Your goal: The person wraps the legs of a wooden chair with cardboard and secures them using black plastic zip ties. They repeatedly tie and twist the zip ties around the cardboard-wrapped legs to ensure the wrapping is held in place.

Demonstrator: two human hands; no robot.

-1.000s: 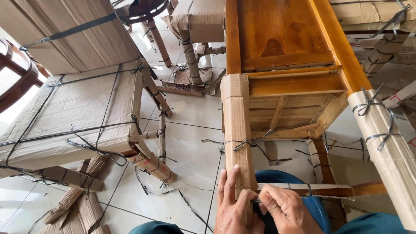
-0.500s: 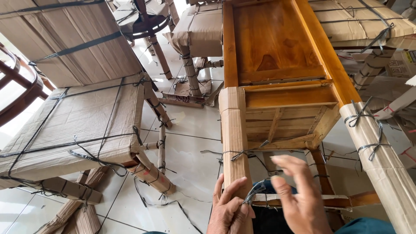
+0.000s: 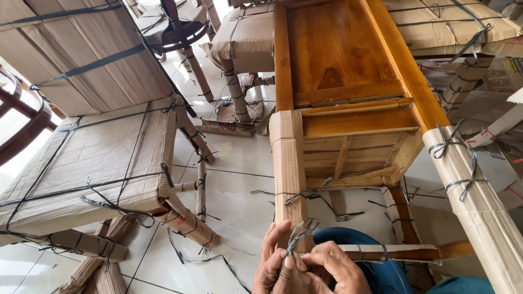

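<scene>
A wooden chair lies tipped in front of me, its legs wrapped in brown cardboard. My left hand presses against the near cardboard-wrapped leg at the bottom of the view. My right hand sits beside it, thumb and fingers pinching a dark plastic strap whose frayed ends stick up against the leg. A second strap knot is tied round the same leg a little higher. The other wrapped leg runs down the right side.
A cardboard-wrapped, strapped piece of furniture stands at left, more wrapped pieces behind it. Loose strap offcuts lie on the white tiled floor. A blue rounded object sits under my right hand. Cardboard boxes are stacked at right.
My right hand has come down from an open, raised pose and now pinches the strap ends at the leg. My left hand stays on the leg.
</scene>
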